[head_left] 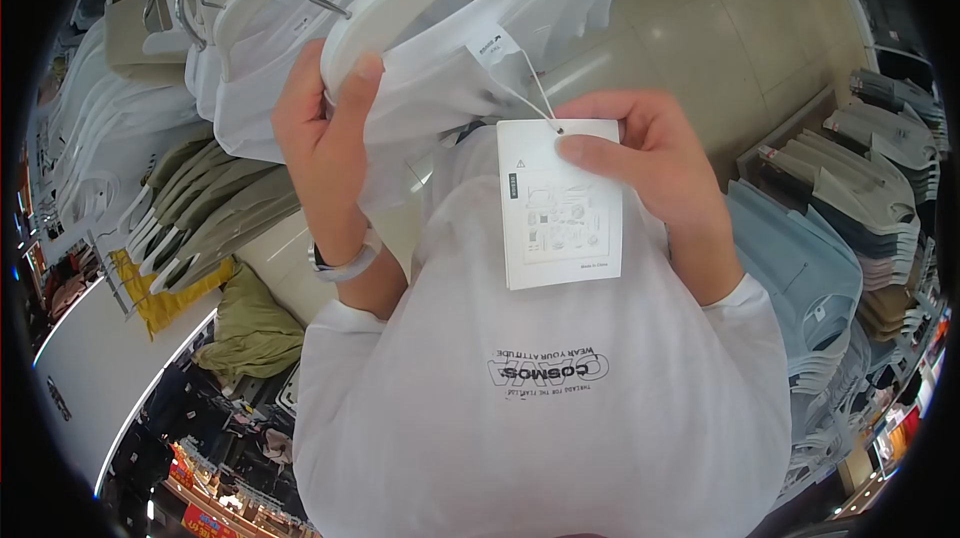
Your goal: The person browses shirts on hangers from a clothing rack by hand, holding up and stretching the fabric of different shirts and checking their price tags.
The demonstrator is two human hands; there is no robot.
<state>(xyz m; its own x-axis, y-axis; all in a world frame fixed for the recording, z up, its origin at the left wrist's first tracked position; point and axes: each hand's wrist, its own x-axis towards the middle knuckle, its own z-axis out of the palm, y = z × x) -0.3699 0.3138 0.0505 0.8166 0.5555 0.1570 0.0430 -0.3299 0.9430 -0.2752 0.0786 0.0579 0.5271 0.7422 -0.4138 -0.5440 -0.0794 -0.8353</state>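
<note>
My left hand (325, 128), a watch on its wrist, is closed round one end of a white clothes hanger (405, 6). A white shirt (425, 103) hangs from that hanger, with a small label (492, 46) at its neck. Between the thumb and fingers of my right hand (645, 153) is a white hang tag (558, 223), printed side facing me. The tag's string (530, 98) leads up toward the shirt's neck label. My own white printed T-shirt (550, 458) fills the view below the tag.
More white shirts on hangers (265, 18) hang close by at the upper left, with olive garments (225, 203) below. Light blue garments (800, 268) hang at the right, beside a rack of folded-looking clothes (850, 178). Tiled floor (690, 38) shows beyond my hands.
</note>
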